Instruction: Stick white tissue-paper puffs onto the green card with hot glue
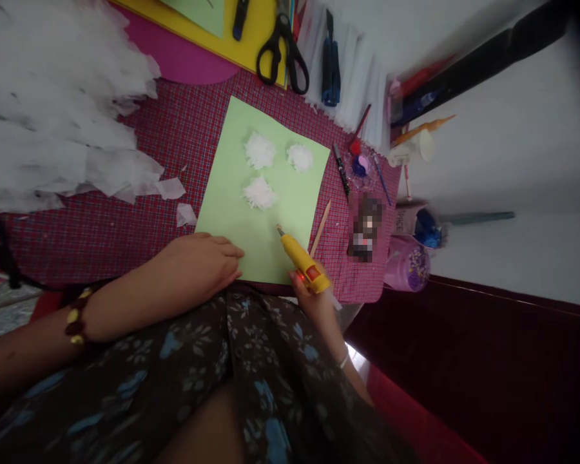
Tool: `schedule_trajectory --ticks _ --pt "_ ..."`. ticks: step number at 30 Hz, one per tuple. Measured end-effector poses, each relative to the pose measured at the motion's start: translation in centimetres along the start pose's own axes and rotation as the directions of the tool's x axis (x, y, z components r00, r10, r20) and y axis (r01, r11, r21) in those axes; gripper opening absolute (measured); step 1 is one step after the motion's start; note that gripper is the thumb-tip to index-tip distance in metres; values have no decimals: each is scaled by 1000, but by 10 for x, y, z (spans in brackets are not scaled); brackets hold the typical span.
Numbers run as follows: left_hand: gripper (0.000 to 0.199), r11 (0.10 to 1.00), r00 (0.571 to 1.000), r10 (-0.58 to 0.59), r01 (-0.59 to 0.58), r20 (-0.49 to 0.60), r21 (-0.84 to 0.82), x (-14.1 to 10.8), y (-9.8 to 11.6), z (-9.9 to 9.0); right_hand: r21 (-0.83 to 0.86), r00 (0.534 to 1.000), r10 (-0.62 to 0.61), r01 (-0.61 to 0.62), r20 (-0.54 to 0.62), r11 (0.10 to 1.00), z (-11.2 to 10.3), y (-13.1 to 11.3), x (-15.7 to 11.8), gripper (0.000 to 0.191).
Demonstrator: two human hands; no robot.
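A sheet of light green paper (222,187) lies on the checked tablecloth in front of me. Three fluffy white paper tufts sit on it: one at upper left (260,151), one at upper right (300,156) and one lower down (260,193). My right hand (314,296) grips a yellow hot glue gun (299,258), its red light showing and its nozzle over the paper below the tufts. Flat on the sheet's lower left edge rests my left hand (205,261), fingers stretched out and holding nothing.
A big heap of white tissue pieces (53,103) covers the left side. Black scissors (283,55) and a blue-black stapler (330,71) lie at the back. A wooden stick (321,227) is right of the sheet. Cups, including a pink one (401,264), line the right edge.
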State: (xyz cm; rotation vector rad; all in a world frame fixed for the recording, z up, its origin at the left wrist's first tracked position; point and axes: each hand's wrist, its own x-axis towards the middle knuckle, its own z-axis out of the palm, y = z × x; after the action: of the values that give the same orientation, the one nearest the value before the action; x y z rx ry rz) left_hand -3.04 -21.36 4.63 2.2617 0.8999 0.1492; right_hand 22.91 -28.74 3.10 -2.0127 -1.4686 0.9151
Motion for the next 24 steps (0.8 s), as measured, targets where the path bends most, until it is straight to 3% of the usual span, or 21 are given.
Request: schedule_trajectory --ticks 5,12,24 --pt "35 996 997 27 -33 69 80 2 -1 -1 -7 1000 19 -19 -6 1000 1 3 1 25" --pt "36 1000 1000 12 -12 -12 27 -1 -5 4 -27 989 -122 125 84 992 -11 -8 -2 16" --pt "39 994 999 35 -33 -21 102 -2 0 1 -29 996 -78 79 36 996 -5 -9 0 14"
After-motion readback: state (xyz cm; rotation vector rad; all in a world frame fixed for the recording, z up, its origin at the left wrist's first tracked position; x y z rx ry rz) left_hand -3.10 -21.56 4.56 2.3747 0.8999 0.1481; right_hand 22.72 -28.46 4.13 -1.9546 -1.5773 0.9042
